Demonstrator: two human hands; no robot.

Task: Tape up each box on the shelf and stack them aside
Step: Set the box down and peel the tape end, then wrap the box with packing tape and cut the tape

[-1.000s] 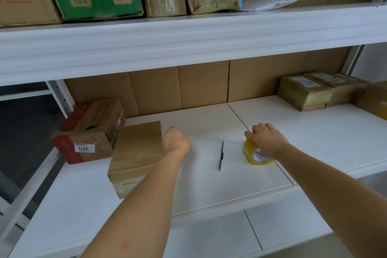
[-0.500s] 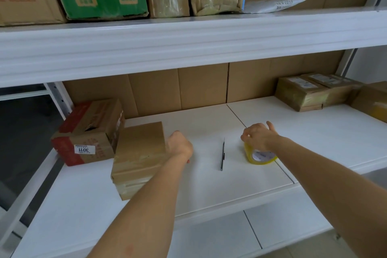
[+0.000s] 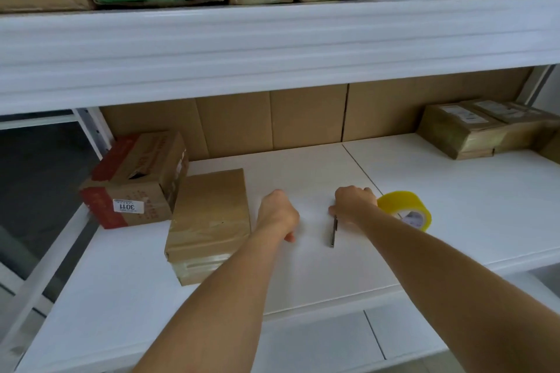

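A plain brown box (image 3: 209, 215) with glossy tape on it lies on the white shelf (image 3: 454, 206), left of centre. My left hand (image 3: 277, 212) rests on the shelf as a fist just right of that box, apart from it and holding nothing. My right hand (image 3: 353, 203) has its fingers curled over the far end of a slim dark cutter (image 3: 333, 233), which lies flat on the shelf. The yellow tape roll (image 3: 406, 210) stands free just right of that hand.
A red-and-brown box (image 3: 136, 179) with a 3011 label sits behind the plain box at the shelf's left end. Two taped boxes (image 3: 466, 127) stand at the back right. The upper shelf (image 3: 272, 39) overhangs, loaded with cartons. Cardboard lines the back.
My right hand let go of the tape roll and moved left onto the cutter. My left hand drew slightly away from the plain box. The view moved in closer.
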